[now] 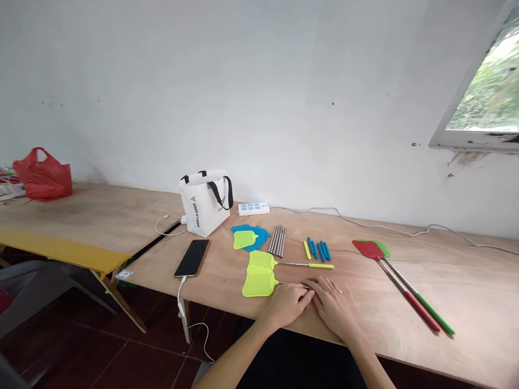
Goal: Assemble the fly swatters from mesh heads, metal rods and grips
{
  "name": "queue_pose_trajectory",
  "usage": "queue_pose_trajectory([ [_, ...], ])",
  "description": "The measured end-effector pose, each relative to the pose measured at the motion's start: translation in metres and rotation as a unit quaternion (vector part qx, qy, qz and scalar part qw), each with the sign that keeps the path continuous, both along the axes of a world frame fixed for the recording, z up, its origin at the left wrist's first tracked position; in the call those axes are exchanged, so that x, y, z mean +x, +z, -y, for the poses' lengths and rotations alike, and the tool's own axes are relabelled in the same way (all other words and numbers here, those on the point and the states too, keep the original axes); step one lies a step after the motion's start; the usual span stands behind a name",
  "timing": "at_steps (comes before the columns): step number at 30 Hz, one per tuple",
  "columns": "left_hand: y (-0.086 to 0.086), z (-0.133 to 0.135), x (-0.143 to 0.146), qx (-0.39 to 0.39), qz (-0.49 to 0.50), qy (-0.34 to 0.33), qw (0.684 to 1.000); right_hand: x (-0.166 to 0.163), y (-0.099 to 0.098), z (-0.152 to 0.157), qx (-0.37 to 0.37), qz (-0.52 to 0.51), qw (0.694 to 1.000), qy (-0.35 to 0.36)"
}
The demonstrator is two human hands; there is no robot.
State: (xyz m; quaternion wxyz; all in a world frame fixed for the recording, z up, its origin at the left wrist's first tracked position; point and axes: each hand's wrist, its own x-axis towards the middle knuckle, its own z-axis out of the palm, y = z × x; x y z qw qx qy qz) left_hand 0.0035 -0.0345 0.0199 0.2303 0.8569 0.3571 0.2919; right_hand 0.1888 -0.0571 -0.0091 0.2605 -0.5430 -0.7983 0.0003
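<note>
Near the table's front edge lies a yellow-green fly swatter (258,283), its head flat and pointing left. My left hand (288,302) is closed around its metal rod. Just to the right, my right hand (330,303) covers the handle, fingers bent over it; most of the handle is hidden, and the fingertips of both hands meet. Beyond them lies a second yellow-green fly swatter (321,266) with its handle on. Farther back are blue swatter heads (263,235) under a loose yellow-green head (245,239), several metal rods (277,241), several blue handles (320,250) and a yellow-green handle (307,250).
To the right lie a red fly swatter (367,248) and a green one (436,313). At left are a charging phone (192,258) and a white tote bag (206,208). A power strip (253,209) sits by the wall, its cable running right. A red bag (44,175) stands far left.
</note>
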Motion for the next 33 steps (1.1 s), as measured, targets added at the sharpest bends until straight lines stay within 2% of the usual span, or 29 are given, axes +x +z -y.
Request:
queue_pose_trajectory([
  [21, 0.003, 0.000, 0.001, 0.013, -0.057, 0.014, 0.998, 0.001, -0.006, -0.001, 0.043, 0.031, 0.998, -0.028],
  [28, 0.001, 0.000, 0.001, 0.021, -0.040, 0.007, 0.999, 0.001, -0.005, 0.000, 0.009, 0.021, 0.999, -0.033],
  [33, -0.001, -0.002, 0.001, 0.014, -0.033, -0.002, 0.999, -0.002, -0.010, -0.015, 0.027, 0.040, 0.998, -0.046],
])
